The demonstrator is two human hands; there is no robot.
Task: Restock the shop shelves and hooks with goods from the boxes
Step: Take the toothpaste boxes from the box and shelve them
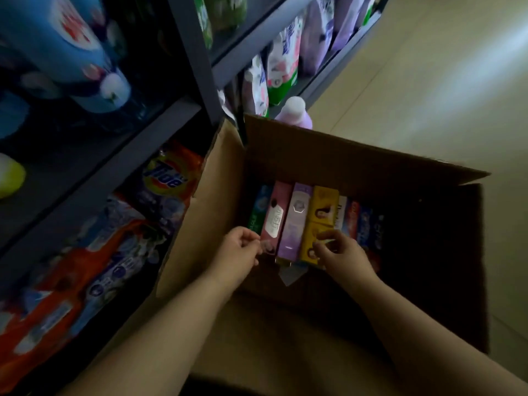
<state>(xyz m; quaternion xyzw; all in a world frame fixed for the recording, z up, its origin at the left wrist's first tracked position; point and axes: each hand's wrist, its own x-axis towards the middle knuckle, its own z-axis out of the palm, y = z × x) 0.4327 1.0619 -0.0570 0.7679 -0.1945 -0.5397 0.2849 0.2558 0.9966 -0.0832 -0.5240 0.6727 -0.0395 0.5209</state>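
Note:
An open cardboard box (pixel 343 155) stands on the floor beside the shelves. Inside it, several small cartons stand in a row: green, pink (pixel 278 212), purple (pixel 295 218), yellow (pixel 324 205), then red and blue ones. Both my arms reach into the box. My left hand (pixel 240 248) pinches the near end of the pink carton with curled fingers. My right hand (pixel 341 254) curls its fingers over the near end of the yellow carton. The right half of the box is dark, and I cannot tell what lies there.
Dark metal shelving (pixel 200 67) runs along the left. Orange detergent bags (pixel 168 178) fill the bottom shelf, blue bottles (pixel 65 47) stand above, and purple and pink refill pouches (pixel 285 61) farther back. A lilac bottle (pixel 295 114) stands behind the box. Pale floor (pixel 428 95) stretches to the right.

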